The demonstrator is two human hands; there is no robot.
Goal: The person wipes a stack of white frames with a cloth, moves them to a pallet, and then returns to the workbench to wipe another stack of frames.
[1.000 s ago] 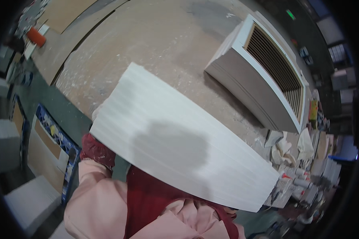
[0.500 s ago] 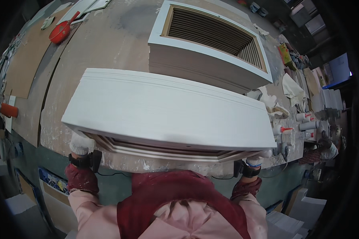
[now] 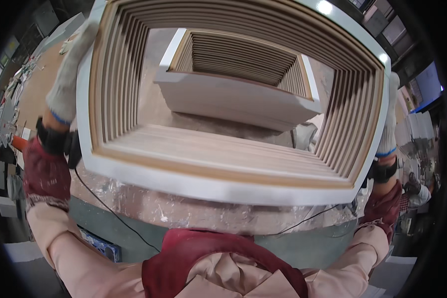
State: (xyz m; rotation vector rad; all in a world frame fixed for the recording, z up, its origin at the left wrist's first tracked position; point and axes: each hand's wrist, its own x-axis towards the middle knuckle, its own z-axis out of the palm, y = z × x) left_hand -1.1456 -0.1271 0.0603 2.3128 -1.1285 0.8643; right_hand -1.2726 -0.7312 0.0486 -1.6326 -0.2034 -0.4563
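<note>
Stack of white frames [image 3: 218, 188] (hollow, many layers deep) is tilted above worktable's [image 3: 149, 206] near part; can't tell if its lower edge touches. L hand [image 3: 69, 82], fingers nearly straight, clamps one end over worktable's L side; R hand [image 3: 389, 116], mostly hidden, has the opp. end over worktable's R side, finger curl unclear. Best: press evenly w/ both, keep layers flush, stay clear of second stack [image 3: 233, 99] farther back on worktable.

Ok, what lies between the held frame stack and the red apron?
In the head view, a strip of paint-spattered tabletop shows between the held frame stack and red apron, with thin black cables at either side.
</note>
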